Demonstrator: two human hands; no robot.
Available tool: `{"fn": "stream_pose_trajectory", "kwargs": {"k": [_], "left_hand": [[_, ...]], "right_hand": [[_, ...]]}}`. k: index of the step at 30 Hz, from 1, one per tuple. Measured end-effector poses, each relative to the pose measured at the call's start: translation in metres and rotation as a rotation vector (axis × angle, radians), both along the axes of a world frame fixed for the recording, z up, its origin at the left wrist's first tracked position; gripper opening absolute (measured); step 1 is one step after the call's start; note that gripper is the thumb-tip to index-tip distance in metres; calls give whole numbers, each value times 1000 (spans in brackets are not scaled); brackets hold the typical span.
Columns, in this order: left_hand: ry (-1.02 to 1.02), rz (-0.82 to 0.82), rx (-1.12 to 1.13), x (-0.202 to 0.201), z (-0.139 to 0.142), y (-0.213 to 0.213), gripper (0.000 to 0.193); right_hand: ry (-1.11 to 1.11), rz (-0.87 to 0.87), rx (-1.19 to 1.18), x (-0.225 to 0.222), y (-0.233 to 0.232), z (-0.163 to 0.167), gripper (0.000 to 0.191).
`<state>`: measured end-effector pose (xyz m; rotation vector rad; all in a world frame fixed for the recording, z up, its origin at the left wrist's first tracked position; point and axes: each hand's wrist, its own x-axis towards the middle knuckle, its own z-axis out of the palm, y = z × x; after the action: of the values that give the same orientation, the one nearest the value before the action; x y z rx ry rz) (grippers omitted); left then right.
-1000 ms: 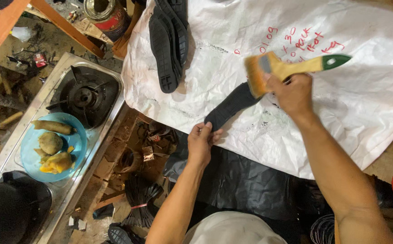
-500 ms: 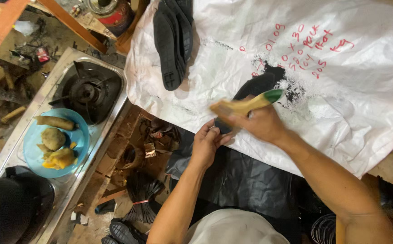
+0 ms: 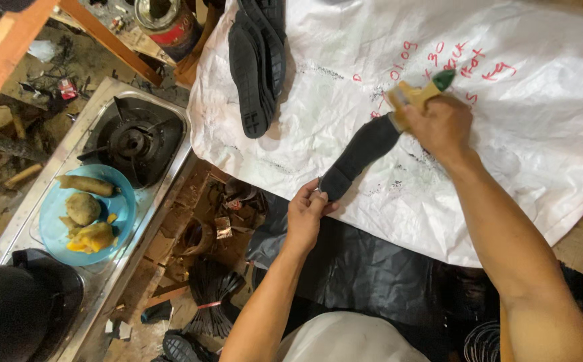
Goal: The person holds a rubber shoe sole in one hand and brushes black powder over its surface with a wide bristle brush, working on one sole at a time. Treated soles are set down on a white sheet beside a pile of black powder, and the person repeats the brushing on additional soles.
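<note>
Pinching the near end of a black shoe sole (image 3: 360, 155), the left hand (image 3: 307, 216) steadies it flat on a white sheet (image 3: 318, 127) spread over the worktop, while the right hand (image 3: 439, 125) is clenched round a brush (image 3: 417, 96) with a pale wooden handle (green at the tip) pressed to the sole's far end. More black soles (image 3: 258, 60) lie stacked at the sheet's upper edge. Left of the worktop, a blue plate (image 3: 114, 208) holds cooked roots and a yellow piece, beside a gas burner (image 3: 134, 142); a red tin (image 3: 167, 20) stands above.
</note>
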<state>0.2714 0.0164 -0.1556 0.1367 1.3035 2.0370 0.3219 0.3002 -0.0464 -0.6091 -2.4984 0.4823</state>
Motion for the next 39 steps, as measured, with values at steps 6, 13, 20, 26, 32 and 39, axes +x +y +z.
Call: {"fn": "stream_pose_trajectory", "kwargs": {"k": [6, 13, 20, 26, 32, 39], "left_hand": [[929, -93, -430, 1, 51, -11, 58], [688, 45, -475, -13, 46, -7, 34], [-22, 77, -206, -15, 7, -12, 44], [61, 56, -158, -5, -10, -17, 42], [76, 32, -234, -11, -7, -27, 42], [91, 31, -182, -13, -9, -30, 40]], "right_hand": [[94, 14, -94, 26, 6, 6, 24], [206, -96, -366, 42, 2, 0, 25], [246, 83, -626, 32, -34, -24, 20], [-98, 515, -197, -9, -76, -24, 35], [-339, 13, -4, -36, -46, -13, 51], [-6, 121, 59, -33, -31, -5, 35]]}}
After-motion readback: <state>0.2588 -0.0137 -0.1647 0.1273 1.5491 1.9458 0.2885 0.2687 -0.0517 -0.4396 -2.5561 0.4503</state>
